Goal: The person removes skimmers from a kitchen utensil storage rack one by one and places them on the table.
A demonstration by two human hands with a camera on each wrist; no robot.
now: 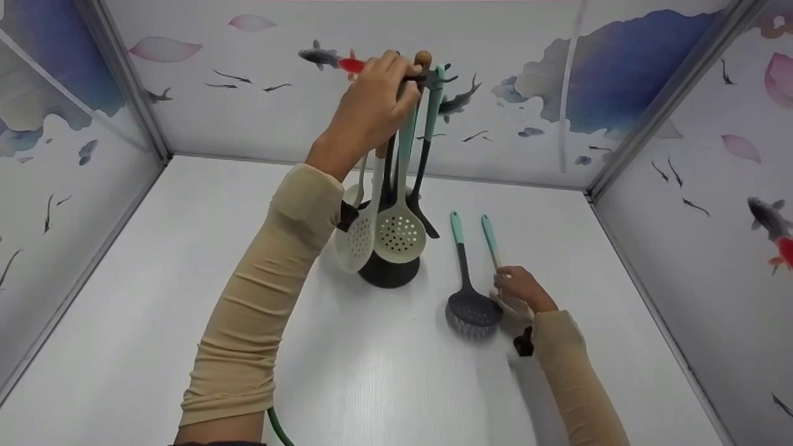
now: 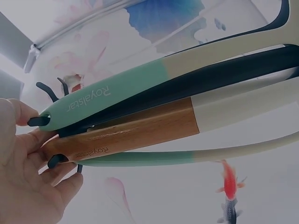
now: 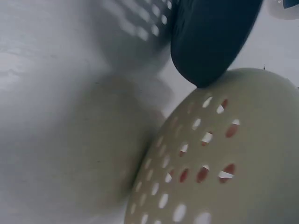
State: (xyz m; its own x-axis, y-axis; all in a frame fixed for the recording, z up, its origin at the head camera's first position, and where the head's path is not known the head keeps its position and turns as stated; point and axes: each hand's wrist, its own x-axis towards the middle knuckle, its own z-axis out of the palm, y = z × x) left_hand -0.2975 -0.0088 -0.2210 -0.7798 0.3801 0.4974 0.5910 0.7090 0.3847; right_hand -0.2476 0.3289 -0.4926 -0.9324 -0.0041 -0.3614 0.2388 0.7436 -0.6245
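Note:
My left hand (image 1: 375, 96) grips the top of a black utensil stand (image 1: 390, 275). In the left wrist view, the fingers (image 2: 30, 142) curl round its hooked head, beside a mint-green handle (image 2: 103, 95) and a brown handle (image 2: 135, 133) hanging there. Low on the right, my right hand (image 1: 523, 288) holds a cream skimmer (image 1: 488, 232) with a mint handle near its bowl, close over the table. Its perforated bowl (image 3: 224, 154) fills much of the right wrist view, with skin showing through some holes. A dark skimmer (image 1: 474, 308) lies directly left of it, bowl edges overlapping in that view.
Cream perforated skimmers (image 1: 401, 235) and a dark utensil (image 1: 423, 214) hang from the stand. The white table (image 1: 372, 371) meets printed panels (image 1: 204, 118) at the back and sides. A green cable (image 1: 279, 427) runs beside the left forearm.

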